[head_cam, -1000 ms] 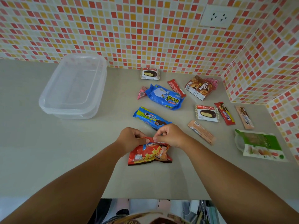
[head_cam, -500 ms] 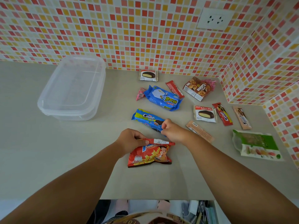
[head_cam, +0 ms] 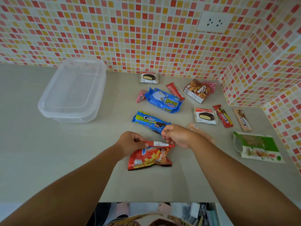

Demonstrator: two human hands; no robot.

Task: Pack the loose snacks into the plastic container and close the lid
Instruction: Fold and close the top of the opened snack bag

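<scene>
Two hands meet over a red chip bag (head_cam: 150, 158) near the counter's (head_cam: 48, 152) front edge. Far to the left, toward the back edge, sits the clear container (head_cam: 71, 92) with its lid on, well apart from the snacks. The left hand (head_cam: 130, 143) pinches the bag's folded top strip at its left end, thumb over the strip. The right hand (head_cam: 176, 136) has its fingers curled just above the strip's right end; whether they touch the strip I cannot tell. Beyond the hands lies a blue Cream-O pack (head_cam: 149, 121), partly hidden by the right hand. Behind it are a small pink packet (head_cam: 140, 95), a bigger blue pack (head_cam: 164, 101), a choco pie (head_cam: 149, 77) at the back edge and a red stick (head_cam: 175, 91). Farther right: a brown Collon box (head_cam: 197, 91), a second choco pie (head_cam: 205, 115), a tan bar (head_cam: 201, 132) under the right wrist, a red bar (head_cam: 223, 116), a brown bar (head_cam: 242, 119), and a green pouch (head_cam: 256, 147) near the right edge.
</scene>
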